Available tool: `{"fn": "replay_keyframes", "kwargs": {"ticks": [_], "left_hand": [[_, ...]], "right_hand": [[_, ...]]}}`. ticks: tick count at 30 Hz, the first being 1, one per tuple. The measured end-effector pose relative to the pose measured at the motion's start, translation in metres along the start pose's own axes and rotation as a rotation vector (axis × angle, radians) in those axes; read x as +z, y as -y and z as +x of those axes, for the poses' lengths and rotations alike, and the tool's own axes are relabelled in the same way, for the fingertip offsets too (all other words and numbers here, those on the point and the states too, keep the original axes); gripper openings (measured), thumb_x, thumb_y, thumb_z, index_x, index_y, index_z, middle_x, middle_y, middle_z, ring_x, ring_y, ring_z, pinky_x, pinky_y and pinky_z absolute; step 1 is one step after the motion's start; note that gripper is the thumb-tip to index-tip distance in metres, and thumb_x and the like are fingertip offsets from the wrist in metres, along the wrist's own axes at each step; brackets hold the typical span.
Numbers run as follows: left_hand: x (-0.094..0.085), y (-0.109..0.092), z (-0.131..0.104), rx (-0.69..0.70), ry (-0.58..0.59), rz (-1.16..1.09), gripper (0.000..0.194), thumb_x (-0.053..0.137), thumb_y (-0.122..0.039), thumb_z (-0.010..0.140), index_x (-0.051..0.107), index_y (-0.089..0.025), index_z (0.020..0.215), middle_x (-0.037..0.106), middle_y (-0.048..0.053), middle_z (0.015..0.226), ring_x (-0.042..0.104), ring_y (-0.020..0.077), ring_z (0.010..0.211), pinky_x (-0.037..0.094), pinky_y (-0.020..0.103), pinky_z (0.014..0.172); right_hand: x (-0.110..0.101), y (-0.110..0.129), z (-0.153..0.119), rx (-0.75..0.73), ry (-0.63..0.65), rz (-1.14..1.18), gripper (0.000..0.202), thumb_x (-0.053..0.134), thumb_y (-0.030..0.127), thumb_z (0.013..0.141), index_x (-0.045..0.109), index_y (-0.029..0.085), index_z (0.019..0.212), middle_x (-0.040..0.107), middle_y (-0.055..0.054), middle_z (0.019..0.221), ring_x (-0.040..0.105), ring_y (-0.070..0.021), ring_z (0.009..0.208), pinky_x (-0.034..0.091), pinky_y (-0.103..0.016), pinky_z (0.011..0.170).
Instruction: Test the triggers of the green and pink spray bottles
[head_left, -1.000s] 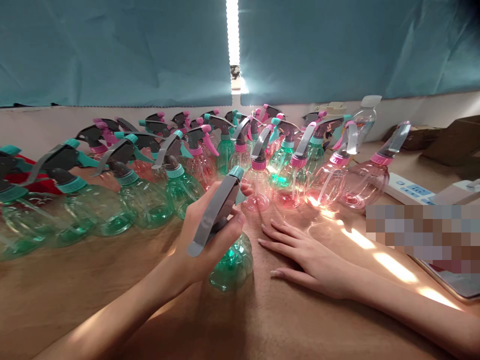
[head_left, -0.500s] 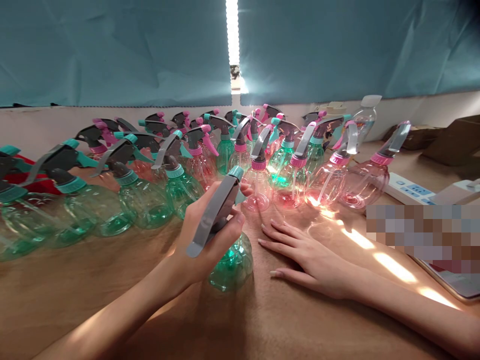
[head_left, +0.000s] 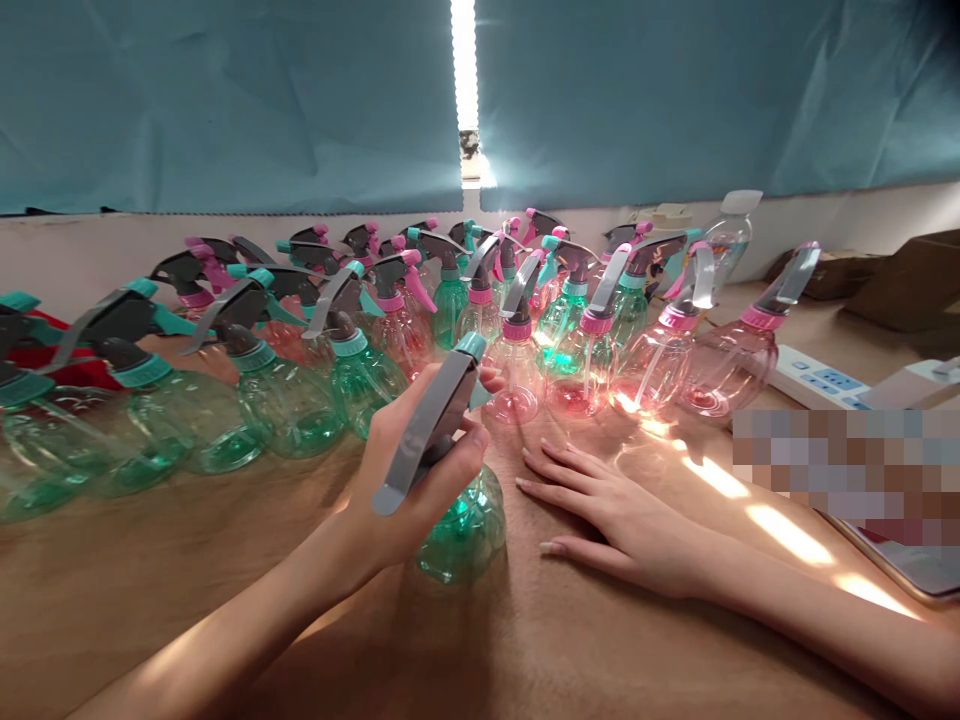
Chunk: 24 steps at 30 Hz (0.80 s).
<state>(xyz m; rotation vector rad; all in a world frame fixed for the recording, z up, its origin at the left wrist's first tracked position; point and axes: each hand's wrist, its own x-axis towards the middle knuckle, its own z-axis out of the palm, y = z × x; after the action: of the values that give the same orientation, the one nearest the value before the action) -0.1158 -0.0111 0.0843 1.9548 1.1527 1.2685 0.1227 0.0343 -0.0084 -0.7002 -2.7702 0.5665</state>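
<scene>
My left hand [head_left: 409, 465] is wrapped round the neck of a green spray bottle [head_left: 465, 535], closed on it just under the grey trigger head. The bottle stands upright on the brown table [head_left: 360, 640], its teal nozzle pointing away from me. My fingers and palm hide its collar and most of the trigger. To the right, my right hand [head_left: 611, 505] lies flat on the table with fingers stretched out, holding nothing. Ahead of it stands a pink spray bottle [head_left: 516, 375], apart from the fingertips.
Green spray bottles [head_left: 292, 405] line the left side, and pink ones [head_left: 656, 360] the right, with several more behind. On the right are a white power strip [head_left: 817, 378], a partly blurred phone [head_left: 934, 570] and a brown box [head_left: 907, 285]. A clear bottle [head_left: 731, 240] stands near the wall.
</scene>
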Motion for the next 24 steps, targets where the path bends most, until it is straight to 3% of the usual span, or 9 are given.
{"fn": "replay_keyframes", "kwargs": {"ticks": [15,24], "left_hand": [[0.0001,-0.0003,0.0010,-0.003,0.003,-0.051,0.019,0.051,-0.022,0.089,0.054,-0.023,0.108,0.045,-0.005,0.070,0.037,0.0088,0.051,0.034,0.023,0.047],[-0.0039,-0.0059,0.0013,0.003,0.000,0.069,0.002,0.053,-0.020,0.085,0.052,-0.021,0.087,0.040,-0.005,0.067,0.037,0.0118,0.055,0.037,0.029,0.056]], "right_hand": [[-0.0009,0.0003,-0.0005,0.009,0.004,0.014,0.062,0.050,0.055,0.097,0.040,0.025,0.151,0.026,-0.007,0.162,0.018,-0.0335,0.149,0.021,-0.059,0.119],[-0.0018,0.0009,-0.0001,0.010,0.000,0.020,0.065,0.052,0.056,0.096,0.038,0.027,0.152,0.026,-0.007,0.162,0.019,-0.0343,0.149,0.023,-0.060,0.118]]}}
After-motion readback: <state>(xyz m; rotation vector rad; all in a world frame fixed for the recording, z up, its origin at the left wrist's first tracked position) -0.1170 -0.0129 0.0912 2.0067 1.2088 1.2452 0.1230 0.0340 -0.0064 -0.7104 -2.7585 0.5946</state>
